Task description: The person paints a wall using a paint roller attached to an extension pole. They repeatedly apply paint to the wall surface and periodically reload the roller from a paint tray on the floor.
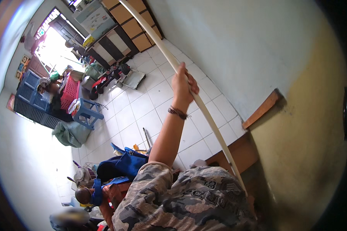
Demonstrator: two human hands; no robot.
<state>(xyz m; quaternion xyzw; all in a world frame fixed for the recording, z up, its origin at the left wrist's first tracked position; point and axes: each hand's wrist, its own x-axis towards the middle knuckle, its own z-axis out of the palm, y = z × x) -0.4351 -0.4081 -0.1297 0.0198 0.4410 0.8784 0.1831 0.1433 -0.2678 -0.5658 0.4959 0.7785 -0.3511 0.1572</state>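
My left hand (185, 85) is wrapped around a long pale pole (206, 114), with the thumb pointing up along it. The pole slants from beyond the top edge of the view down to beside my camouflage shirt (202, 196). What its upper end carries is out of sight. A dark braided bracelet (177, 112) circles my left wrist. My right hand is out of view. White floor tiles (141, 101) and a pale wall (219, 52) lie beyond the pole.
A brown wooden board (261, 109) slopes along the wall at right. Left of my arm, a blue bag (124, 164) hangs by a wooden post (84, 195). Farther off stand a blue plastic stool (88, 112), a grey-green sack (72, 133), a pink basket (70, 93) and a cabinet (133, 24).
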